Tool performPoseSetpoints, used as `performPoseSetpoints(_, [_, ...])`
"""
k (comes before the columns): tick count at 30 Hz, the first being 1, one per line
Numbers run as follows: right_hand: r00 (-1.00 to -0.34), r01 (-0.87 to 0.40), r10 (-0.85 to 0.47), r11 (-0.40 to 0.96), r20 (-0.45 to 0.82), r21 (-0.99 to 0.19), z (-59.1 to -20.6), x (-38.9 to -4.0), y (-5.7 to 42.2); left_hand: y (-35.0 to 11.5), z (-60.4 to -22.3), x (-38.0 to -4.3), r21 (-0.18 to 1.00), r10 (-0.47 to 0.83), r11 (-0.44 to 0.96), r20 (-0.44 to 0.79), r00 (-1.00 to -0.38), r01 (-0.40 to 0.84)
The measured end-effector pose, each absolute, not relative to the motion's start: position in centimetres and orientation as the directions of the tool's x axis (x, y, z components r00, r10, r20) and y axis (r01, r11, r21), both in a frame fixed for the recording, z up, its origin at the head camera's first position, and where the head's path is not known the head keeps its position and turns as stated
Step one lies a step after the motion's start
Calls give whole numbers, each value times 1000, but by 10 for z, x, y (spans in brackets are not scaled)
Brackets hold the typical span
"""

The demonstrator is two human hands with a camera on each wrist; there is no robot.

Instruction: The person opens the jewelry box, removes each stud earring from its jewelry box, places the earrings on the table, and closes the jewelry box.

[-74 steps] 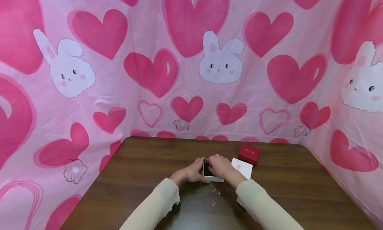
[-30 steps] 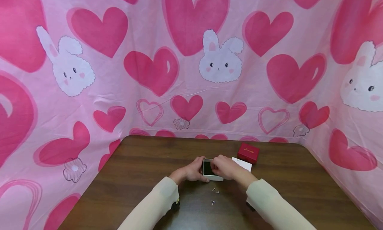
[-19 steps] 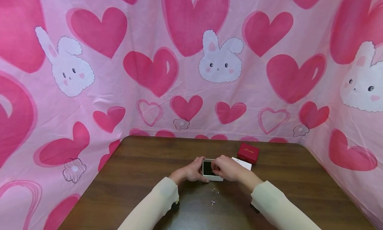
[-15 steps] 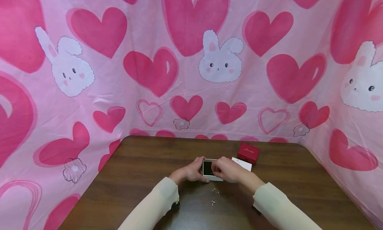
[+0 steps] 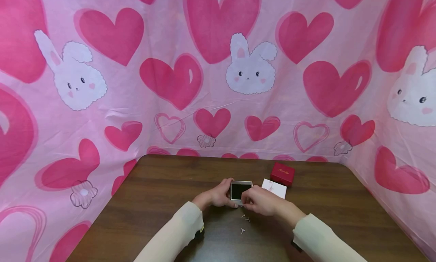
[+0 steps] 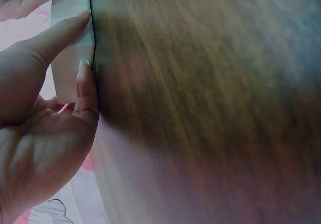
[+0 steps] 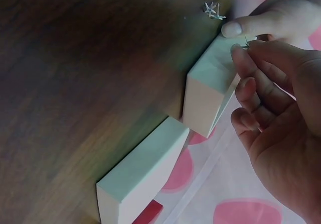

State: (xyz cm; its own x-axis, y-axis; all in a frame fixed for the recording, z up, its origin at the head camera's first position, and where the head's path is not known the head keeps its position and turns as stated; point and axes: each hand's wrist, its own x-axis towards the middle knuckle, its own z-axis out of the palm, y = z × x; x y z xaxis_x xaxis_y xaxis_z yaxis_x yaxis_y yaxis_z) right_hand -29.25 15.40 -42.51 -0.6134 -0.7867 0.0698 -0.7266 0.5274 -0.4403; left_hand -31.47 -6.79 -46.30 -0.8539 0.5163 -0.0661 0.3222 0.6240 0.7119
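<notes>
A small white box (image 5: 242,181) with a black lining stands uncovered on the table. My left hand (image 5: 219,194) grips its left side, with the thumb along the front wall in the left wrist view. My right hand (image 5: 262,201) is over the box's front right corner. Between its thumb and index finger it pinches a tiny silvery pin-like piece (image 7: 246,45), mostly hidden by the fingertips. Several similar T-shaped silvery pieces (image 5: 242,231) lie loose on the table in front of the box.
A white box lid (image 5: 274,187) with a pale printed pattern lies right of the open box. Behind it sits a red box (image 5: 282,174) with gold lettering. Pink cloth (image 5: 214,95) with hearts and rabbits hangs around the brown wooden table (image 5: 170,175).
My right hand has drawn back from inside the box toward its front right corner, uncovering the black lining, with the pinched pin-like piece now at the front edge. My left hand stays on the box.
</notes>
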Motion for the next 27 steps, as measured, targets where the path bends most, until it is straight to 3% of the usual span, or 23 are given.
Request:
performPoseSetpoints(12, [-549, -760, -835, 474, 48, -445, -431, -281, 155, -67, -463, -313, 705, 520, 620, -42, -853, 344])
performPoseSetpoints(18, [-558, -729, -829, 497, -12, -471, -432, -276, 155, -67, -464, -314, 707, 524, 615, -35, -851, 349])
performPoseSetpoints(27, [-534, -757, -845, 479, -1, -444, -436, -274, 155, -68, -465, -315, 696, 539, 614, -23, -842, 374])
